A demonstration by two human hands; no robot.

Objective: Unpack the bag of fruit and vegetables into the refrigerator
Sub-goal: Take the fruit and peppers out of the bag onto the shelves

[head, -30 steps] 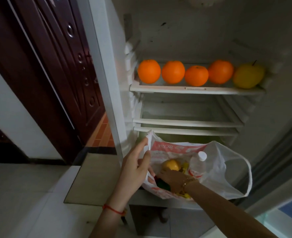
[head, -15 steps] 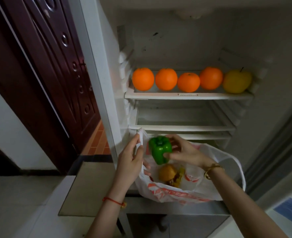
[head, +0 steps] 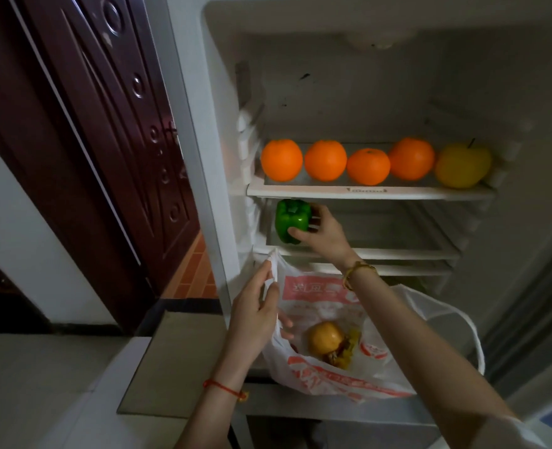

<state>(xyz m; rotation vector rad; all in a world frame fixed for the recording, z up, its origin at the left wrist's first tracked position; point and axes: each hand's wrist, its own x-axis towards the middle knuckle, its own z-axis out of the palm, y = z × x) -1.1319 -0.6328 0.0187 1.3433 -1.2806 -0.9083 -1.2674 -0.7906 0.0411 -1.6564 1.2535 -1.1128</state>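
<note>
The refrigerator (head: 349,92) stands open in front of me. My right hand (head: 324,233) is shut on a green bell pepper (head: 292,220), held at the left end of the middle shelf (head: 397,251), just above it. My left hand (head: 255,315) grips the left edge of the white and red plastic bag (head: 326,377), which rests at the fridge's lower front. Inside the bag lie a yellow-orange fruit (head: 324,338) and some yellowish-brown produce (head: 346,350). On the top shelf (head: 365,191) several oranges (head: 325,160) sit in a row with a yellow apple (head: 462,165) at the right end.
A dark red wooden door (head: 99,140) stands to the left of the fridge. Orange floor tiles (head: 193,273) show beyond it. A grey flat board (head: 170,364) lies on the pale surface beside the fridge's lower left. A lower shelf (head: 414,270) sits under the middle one.
My right hand has lifted the green pepper out of the bag and carried it up to the middle shelf's left end. My left hand still holds the bag's edge.
</note>
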